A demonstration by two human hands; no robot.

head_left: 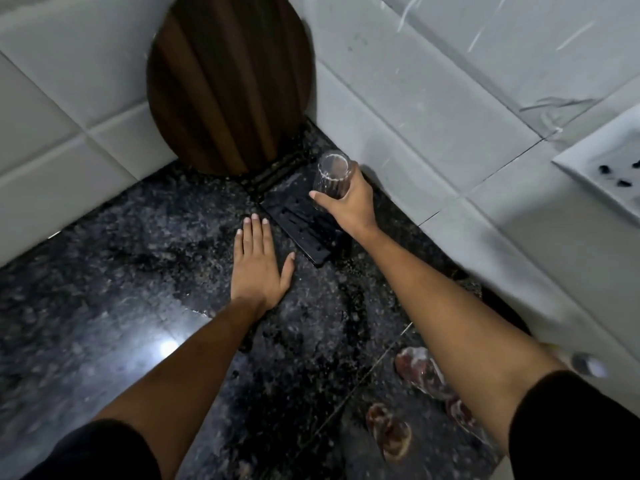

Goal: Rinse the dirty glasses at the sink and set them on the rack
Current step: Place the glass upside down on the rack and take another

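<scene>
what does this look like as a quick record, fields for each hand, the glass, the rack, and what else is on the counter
right hand: gripping a clear ribbed glass above the rack
left hand: flat on the counter, fingers spread, holding nothing
glass: tilted, not yet set down
rack: black slotted tray in the corner, no glasses seen on it
other glasses: lower right, blurred
board: round, wooden, leaning against the tiled wall

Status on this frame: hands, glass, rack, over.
Right hand gripping ribbed glass, over black rack in the counter corner. Left hand flat on counter, empty. More glasses near the right forearm.
</scene>
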